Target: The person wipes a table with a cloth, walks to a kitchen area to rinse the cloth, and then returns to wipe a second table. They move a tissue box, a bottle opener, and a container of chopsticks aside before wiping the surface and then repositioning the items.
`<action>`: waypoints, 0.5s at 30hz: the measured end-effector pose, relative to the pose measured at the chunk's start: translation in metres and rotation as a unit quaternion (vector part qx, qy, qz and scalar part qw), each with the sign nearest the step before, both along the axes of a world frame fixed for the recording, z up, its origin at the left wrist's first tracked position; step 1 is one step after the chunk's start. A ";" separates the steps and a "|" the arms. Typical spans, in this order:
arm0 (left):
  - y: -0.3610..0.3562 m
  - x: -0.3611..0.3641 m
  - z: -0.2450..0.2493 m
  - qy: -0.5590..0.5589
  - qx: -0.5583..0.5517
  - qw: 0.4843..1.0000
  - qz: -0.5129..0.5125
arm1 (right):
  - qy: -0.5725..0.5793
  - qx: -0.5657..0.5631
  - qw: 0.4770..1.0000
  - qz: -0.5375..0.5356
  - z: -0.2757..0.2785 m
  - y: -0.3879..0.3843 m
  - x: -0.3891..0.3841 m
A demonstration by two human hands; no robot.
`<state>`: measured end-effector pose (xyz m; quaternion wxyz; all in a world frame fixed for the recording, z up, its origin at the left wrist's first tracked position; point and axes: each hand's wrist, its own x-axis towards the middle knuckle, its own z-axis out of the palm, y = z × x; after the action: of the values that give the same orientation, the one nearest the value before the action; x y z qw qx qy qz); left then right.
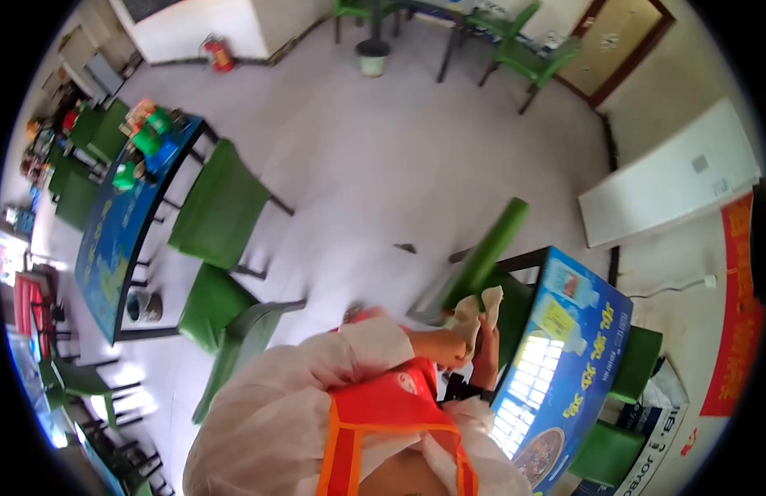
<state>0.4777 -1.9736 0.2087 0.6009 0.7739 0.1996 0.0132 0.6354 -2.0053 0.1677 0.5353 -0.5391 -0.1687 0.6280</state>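
Note:
A crumpled beige cloth point(467, 317) is bunched between my two hands beside the blue table. My left hand point(446, 347) reaches across from the left in a loose pale sleeve, its fingers closed on the cloth. Close against it, my right hand point(487, 351), with a black band at the wrist, also grips the cloth; its fingertips are partly covered by it. Just beyond the hands stands a green chair point(490, 252) next to the blue printed table point(594, 322).
At left, another blue table point(110, 240) holds green containers, with green chairs point(221, 202) around it. A bin point(143, 306) stands beneath it. Farther off are a fire extinguisher point(218, 54), a pot point(372, 59) and a white cabinet point(672, 182). A dark scrap point(406, 247) lies on the floor.

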 end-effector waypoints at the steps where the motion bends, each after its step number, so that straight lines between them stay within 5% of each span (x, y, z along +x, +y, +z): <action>1: 0.009 -0.028 0.002 0.014 -0.037 0.999 0.022 | -0.008 -0.003 1.000 0.030 -0.008 0.012 -0.021; 8: 0.070 -0.192 0.018 0.008 -0.090 0.957 0.274 | -0.054 0.011 0.984 0.168 0.014 0.115 -0.188; 11: 0.093 -0.218 0.000 -0.028 -0.095 0.932 0.349 | -0.065 0.020 0.966 0.249 0.016 0.153 -0.199; 15: 0.144 -0.249 -0.013 -0.087 -0.131 0.917 0.367 | -0.052 0.033 0.987 0.152 0.009 0.204 -0.209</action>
<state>0.2291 -1.8291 0.1952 0.6646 0.5567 0.4166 0.2737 0.4260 -1.8009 0.1768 0.4416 -0.5212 -0.2965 0.6674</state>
